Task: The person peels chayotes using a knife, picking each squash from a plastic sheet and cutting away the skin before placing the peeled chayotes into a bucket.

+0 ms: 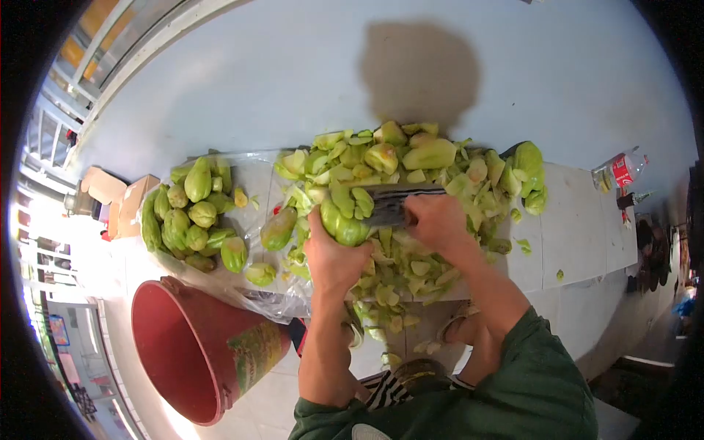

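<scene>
My left hand (335, 257) is wrapped round a green chayote (345, 225) near the middle of the view. In my right hand (438, 220) is the handle of a wide, dark-bladed knife (389, 205). The blade points left and its end meets the chayote, where cut slices (350, 198) lie over the top. Under and around both hands spreads a large heap of cut chayote pieces (430, 155). A whole chayote (279, 229) lies just left of my left hand.
A pile of whole chayotes (176, 229) lies on the left. A red bucket (198, 330) is tipped at the lower left, beside clear plastic (275, 304). Cardboard boxes (132, 209) stand far left. A bottle with a red label (622, 170) is at the right by the wall.
</scene>
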Demonstrator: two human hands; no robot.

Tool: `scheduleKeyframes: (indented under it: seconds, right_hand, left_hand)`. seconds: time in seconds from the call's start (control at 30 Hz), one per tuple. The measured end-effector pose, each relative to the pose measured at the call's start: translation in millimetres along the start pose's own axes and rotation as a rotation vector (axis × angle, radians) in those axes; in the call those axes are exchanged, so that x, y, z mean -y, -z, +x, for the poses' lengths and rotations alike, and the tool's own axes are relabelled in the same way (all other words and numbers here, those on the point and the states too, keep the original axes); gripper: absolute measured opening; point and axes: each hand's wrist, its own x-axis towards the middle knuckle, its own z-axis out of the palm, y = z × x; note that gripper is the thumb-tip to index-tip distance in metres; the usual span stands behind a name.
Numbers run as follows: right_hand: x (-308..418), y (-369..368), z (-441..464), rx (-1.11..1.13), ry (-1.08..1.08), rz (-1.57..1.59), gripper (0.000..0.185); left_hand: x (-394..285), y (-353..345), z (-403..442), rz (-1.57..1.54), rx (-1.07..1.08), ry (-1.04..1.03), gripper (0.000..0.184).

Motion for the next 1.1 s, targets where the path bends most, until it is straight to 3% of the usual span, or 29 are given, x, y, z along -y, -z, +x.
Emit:
scheduleKeyframes:
  seconds: [0.07, 0.17, 0.3, 0.33, 0.37, 0.4, 0.47, 0.5, 0.6, 0.67, 0.7, 0.77, 1.1]
  right_hand:
    - [-18.2, -2.5, 7.1, 0.012, -0.135, -0.067, 0.021]
    - [18.7, 15.6, 8.8, -0.009, -0.025, 0.082, 0.020]
    - [12.3, 4.0, 11.3, -0.034, -0.026, 0.153, 0.020]
    - [8.4, 3.4, 11.4, -0.056, -0.182, 0.242, 0.022]
    - [5.3, 4.3, 13.0, -0.079, -0.335, 0.331, 0.024]
    - [4.6, 8.8, 16.4, -0.081, -0.327, 0.335, 0.024]
    - [8.9, 18.4, 20.6, -0.088, -0.524, 0.390, 0.026]
    - [10.4, 18.0, 19.5, -0.087, -0.514, 0.403, 0.026]
    - [20.1, 17.0, 14.8, -0.122, -0.366, 0.364, 0.021]
    - [36.6, 17.0, 12.6, -0.182, 0.076, 0.314, 0.018]
    - [45.8, 14.1, 12.2, -0.185, 0.067, 0.322, 0.018]
    - [63.9, 9.3, 12.2, -0.324, 0.322, 0.317, 0.017]
    - [70.4, 16.0, 15.7, -0.311, 0.405, 0.264, 0.019]
  left_hand:
    - [3.0, 2.9, 1.1, -0.070, -0.009, -0.081, 0.078]
    - [9.1, -4.2, 4.2, -0.199, 0.020, -0.137, 0.075]
    - [10.0, 1.0, 4.2, -0.229, 0.043, -0.112, 0.076]
    - [11.7, 5.8, 5.2, -0.214, 0.031, -0.120, 0.076]
    - [20.8, 11.6, 11.3, -0.419, 0.159, -0.131, 0.079]
    - [27.9, 17.3, 14.6, -0.416, 0.151, -0.134, 0.079]
    - [40.4, 31.1, 12.8, -1.077, 0.364, -0.051, 0.080]
    - [44.0, 36.8, 11.4, -1.218, 0.303, 0.069, 0.077]
    - [57.4, 34.3, 7.6, -1.296, 0.108, 0.211, 0.070]
    - [65.9, 34.6, 5.3, -1.272, 0.136, 0.226, 0.063]
    - [68.3, 32.1, 6.0, -1.346, 0.069, 0.295, 0.062]
    - [70.7, 27.7, 8.8, -1.442, -0.029, 0.388, 0.061]
    - [71.5, 21.4, 8.2, -1.216, 0.067, 0.098, 0.061]
